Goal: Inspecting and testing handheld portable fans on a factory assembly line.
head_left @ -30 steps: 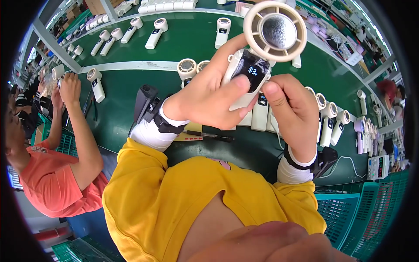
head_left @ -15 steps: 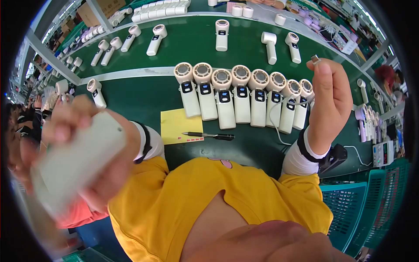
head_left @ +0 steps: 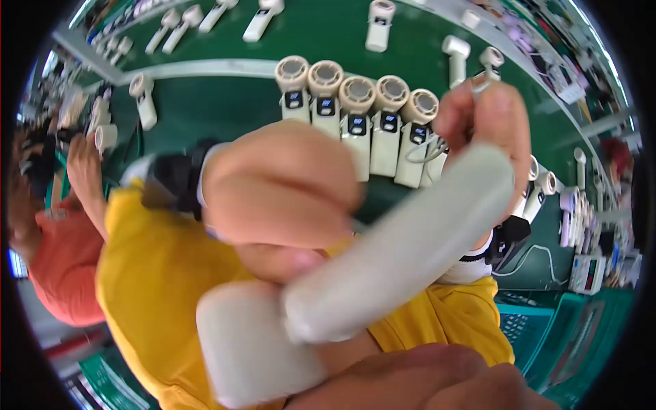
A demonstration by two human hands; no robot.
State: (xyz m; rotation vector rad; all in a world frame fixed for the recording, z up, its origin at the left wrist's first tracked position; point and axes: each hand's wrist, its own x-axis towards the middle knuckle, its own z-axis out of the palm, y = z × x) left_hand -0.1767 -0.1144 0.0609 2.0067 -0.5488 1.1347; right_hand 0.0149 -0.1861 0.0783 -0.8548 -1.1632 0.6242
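Observation:
A cream handheld fan (head_left: 403, 239) is tilted close in front of me, its handle slanting up to the right and its head at the lower left. My left hand (head_left: 280, 191) is closed on it, blurred by motion, with its fingertips partly hidden. Behind the top of the handle, my right hand (head_left: 502, 116) pinches a small metal-tipped cable plug (head_left: 481, 85). The plug's pale cable (head_left: 425, 152) loops down beside the row of fans. I cannot tell whether the right hand touches the fan's handle. Several fans (head_left: 357, 130) with lit displays lie in that row on the green bench.
More fans (head_left: 379, 27) lie spaced out on the green surface beyond a pale divider strip (head_left: 219, 68). To the right are a small meter box (head_left: 586, 273) and teal crates (head_left: 526, 324). At the left, a person in an orange top (head_left: 65, 253) reaches toward another fan.
My left hand has swung the fan from the far left to the middle, near the right hand. The right hand has lowered slightly, still pinching the plug. The yellow paper and pen are now hidden.

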